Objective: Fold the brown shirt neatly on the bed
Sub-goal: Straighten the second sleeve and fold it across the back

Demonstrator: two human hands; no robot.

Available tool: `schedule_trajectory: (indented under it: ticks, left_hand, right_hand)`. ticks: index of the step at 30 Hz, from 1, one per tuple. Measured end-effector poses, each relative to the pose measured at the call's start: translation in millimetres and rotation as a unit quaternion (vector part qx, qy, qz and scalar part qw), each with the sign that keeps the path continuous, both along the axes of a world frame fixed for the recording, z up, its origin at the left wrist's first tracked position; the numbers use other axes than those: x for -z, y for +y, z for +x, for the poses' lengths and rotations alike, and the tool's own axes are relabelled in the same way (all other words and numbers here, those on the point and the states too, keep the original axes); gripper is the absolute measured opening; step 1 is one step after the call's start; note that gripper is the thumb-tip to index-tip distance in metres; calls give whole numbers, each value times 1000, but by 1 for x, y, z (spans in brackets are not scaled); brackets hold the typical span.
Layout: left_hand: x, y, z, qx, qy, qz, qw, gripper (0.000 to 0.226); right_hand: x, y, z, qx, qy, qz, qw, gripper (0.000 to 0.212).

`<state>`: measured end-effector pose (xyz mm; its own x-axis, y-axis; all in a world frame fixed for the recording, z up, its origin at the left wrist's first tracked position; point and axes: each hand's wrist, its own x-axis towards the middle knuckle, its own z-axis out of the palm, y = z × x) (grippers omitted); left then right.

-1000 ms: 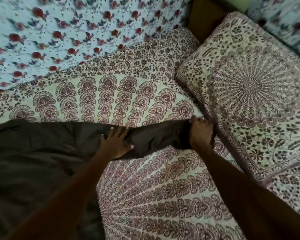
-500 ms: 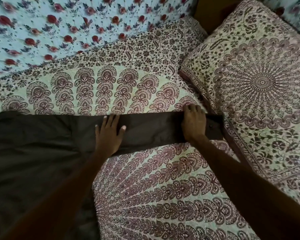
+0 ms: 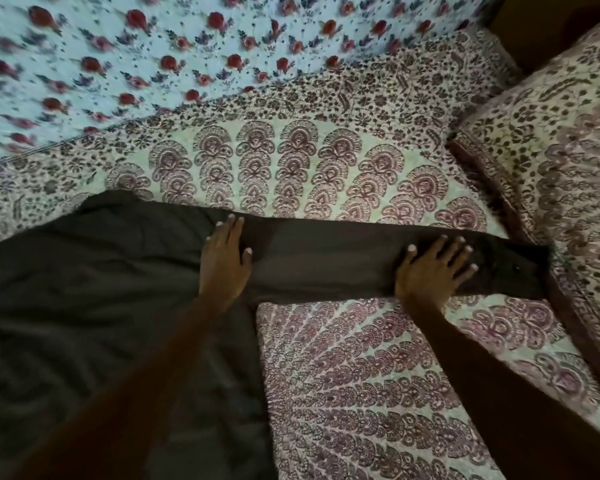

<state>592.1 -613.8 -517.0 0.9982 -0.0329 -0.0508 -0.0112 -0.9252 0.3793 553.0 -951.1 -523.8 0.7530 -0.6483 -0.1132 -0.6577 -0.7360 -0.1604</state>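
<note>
The brown shirt (image 3: 84, 306) lies spread on the bed (image 3: 361, 375), its body filling the left and lower left. One long sleeve (image 3: 326, 261) stretches flat to the right, its cuff ending beside the pillow. My left hand (image 3: 224, 261) rests palm down where the sleeve meets the body, fingers together and pointing away from me. My right hand (image 3: 433, 271) presses flat on the sleeve near the cuff with its fingers spread. Neither hand grips the cloth.
A patterned pillow (image 3: 561, 168) lies at the right, touching the sleeve's cuff end. A pale blue sheet with red flowers (image 3: 187, 46) covers the far side. A dark wooden headboard corner (image 3: 534, 26) shows at the top right.
The sleeve was bunched under my hands a second ago; it now lies flat and straight. My right hand has opened from a grip at the cuff to a flat spread palm.
</note>
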Motion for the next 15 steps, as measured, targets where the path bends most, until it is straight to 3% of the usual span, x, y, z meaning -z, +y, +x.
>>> schedule_trajectory:
  ticks: [2, 4, 6, 10, 15]
  left_hand:
    - [14, 22, 0, -15, 74, 47, 996, 69]
    - [26, 34, 2, -17, 106, 56, 993, 75]
    - [32, 37, 5, -13, 117, 60, 991, 77]
    - [44, 38, 0, -16, 82, 88, 993, 70]
    - [49, 39, -3, -33, 53, 89, 994, 63]
  right_hand:
    - [-8, 59, 9, -129, -47, 16, 990, 59]
    - [-8, 134, 20, -295, -50, 81, 951, 58]
    - [4, 204, 29, -399, -24, 114, 910, 59]
    - [25, 241, 34, -425, 7, 58, 904, 58]
    - [24, 144, 23, -378, -5, 13, 926, 68]
